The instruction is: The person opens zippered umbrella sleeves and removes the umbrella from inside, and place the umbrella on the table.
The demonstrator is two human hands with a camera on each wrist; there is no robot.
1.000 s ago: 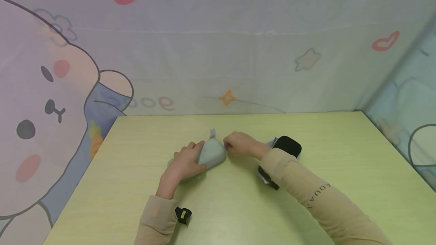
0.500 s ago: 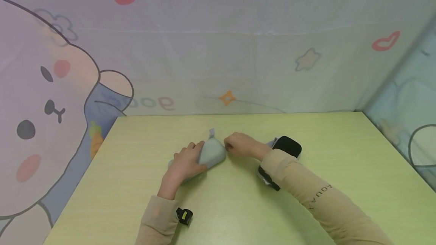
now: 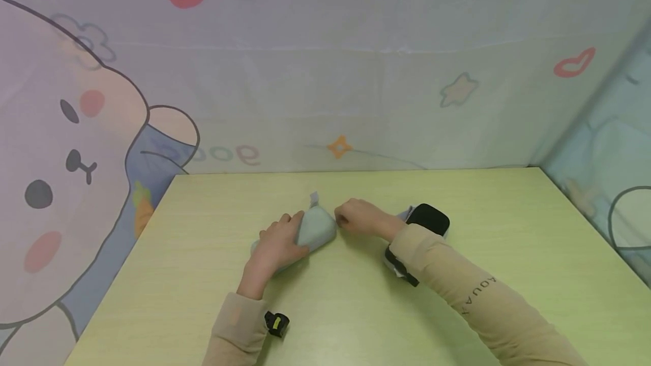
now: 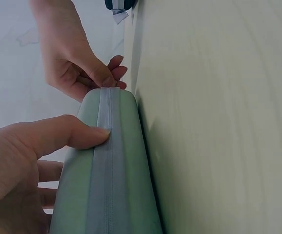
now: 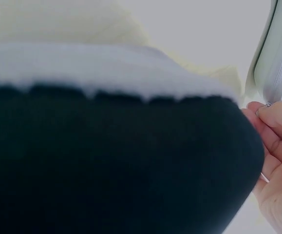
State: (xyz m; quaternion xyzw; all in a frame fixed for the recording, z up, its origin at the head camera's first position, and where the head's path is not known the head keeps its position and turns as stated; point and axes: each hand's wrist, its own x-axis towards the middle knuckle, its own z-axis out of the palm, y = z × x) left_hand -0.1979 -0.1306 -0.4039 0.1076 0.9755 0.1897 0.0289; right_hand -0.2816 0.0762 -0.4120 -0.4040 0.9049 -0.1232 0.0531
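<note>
A pale green zippered pencil case (image 3: pixel 316 227) lies on the table, its grey zipper (image 4: pixel 110 161) running along the side. My left hand (image 3: pixel 277 244) grips the case, thumb pressed beside the zipper and fingers over the other side. At the case's right end, my right hand (image 3: pixel 361 218) has its fingers curled and pinches the small zipper pull (image 5: pixel 267 105) between thumb and forefinger. The pull itself is mostly hidden by the fingertips. A grey fabric tab (image 3: pixel 314 199) sticks up behind the case.
Under my right forearm lies a black item with a light grey edge (image 3: pixel 429 218), partly covered by the sleeve; it fills much of the right wrist view. A small black device (image 3: pixel 277 323) sits by my left cuff. A printed cloth (image 3: pixel 386 72) hangs behind the table.
Both hands keep their hold on the case and the zipper pull. The case and its tab have shifted very slightly left.
</note>
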